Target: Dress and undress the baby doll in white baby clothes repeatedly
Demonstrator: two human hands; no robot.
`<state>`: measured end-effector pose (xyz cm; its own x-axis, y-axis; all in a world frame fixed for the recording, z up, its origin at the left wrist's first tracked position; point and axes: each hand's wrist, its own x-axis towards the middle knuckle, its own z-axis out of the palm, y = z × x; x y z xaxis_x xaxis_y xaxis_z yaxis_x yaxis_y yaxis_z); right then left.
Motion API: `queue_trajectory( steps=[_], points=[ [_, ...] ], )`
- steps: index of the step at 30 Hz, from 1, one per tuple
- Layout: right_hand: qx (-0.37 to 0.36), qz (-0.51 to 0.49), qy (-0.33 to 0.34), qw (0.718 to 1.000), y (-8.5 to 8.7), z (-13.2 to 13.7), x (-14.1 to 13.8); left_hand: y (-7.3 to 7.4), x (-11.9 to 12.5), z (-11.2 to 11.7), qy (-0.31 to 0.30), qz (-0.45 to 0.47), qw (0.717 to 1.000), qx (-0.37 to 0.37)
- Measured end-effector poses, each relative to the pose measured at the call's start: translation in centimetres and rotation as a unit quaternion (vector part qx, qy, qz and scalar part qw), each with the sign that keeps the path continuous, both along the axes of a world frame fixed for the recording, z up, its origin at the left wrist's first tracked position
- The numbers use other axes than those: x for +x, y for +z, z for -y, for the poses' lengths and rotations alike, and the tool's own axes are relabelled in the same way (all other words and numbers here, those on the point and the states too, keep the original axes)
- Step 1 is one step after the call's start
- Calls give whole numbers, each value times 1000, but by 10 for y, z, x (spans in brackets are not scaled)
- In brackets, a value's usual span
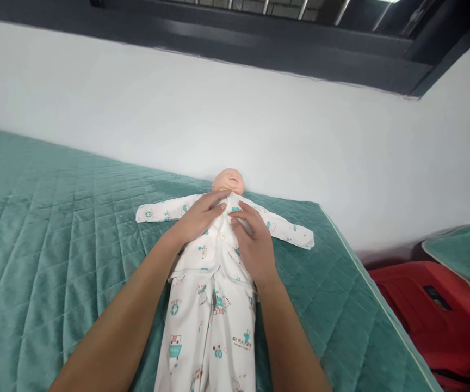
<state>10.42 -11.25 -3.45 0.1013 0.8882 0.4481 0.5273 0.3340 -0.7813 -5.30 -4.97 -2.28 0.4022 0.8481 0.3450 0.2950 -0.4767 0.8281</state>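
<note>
A baby doll (229,179) lies on its back, its head toward the wall. It is dressed in a white printed long-sleeved shirt (202,253) and matching trousers (214,332), both sleeves spread out sideways. My left hand (203,215) rests on the left of the shirt's chest, fingers stretched out toward the collar. On the right of the chest lies my right hand (255,239), its fingers apart and slightly bent near the front opening. Between my hands a round button (222,236) shows below the fingertips. The cloth under both palms is hidden.
A green quilted cover (75,245) spreads beneath the doll, with a pale-edged border at the right. Beyond it stands a white wall (157,109) below a dark window frame (218,38). A red case-like object (431,310) sits lower at the right, partly under green cloth (467,256).
</note>
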Motion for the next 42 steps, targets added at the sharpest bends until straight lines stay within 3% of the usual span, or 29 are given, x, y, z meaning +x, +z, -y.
queue_trajectory(
  steps=[8,12,15,20,23,26,29,32,38,42],
  points=[
    [-38,-41,-15,998,-8,-8,9,-2,0,0,22,-25,999,18],
    [-40,16,-19,999,-16,-20,24,-2,0,-4,19,-25,999,39],
    [-32,103,-53,993,-26,-32,41,-12,-6,-10,47,-65,995,56],
    [-53,244,-131,959,-46,-39,64,-47,-41,-20,173,-245,950,90],
    [-69,312,-169,932,-51,-33,79,-64,-77,-20,213,-329,913,113],
    [-109,358,-195,907,-51,-22,106,-72,-111,-14,237,-369,895,85],
    [-150,385,-207,887,-51,-9,134,-75,-134,-7,265,-376,886,55],
    [-179,407,-209,871,-52,4,151,-75,-142,-1,286,-380,879,48],
    [-217,389,-281,850,-49,19,145,-73,-138,3,332,-374,865,32],
    [-221,362,-292,857,-46,16,144,-72,-140,5,338,-347,872,68]
  ],
)
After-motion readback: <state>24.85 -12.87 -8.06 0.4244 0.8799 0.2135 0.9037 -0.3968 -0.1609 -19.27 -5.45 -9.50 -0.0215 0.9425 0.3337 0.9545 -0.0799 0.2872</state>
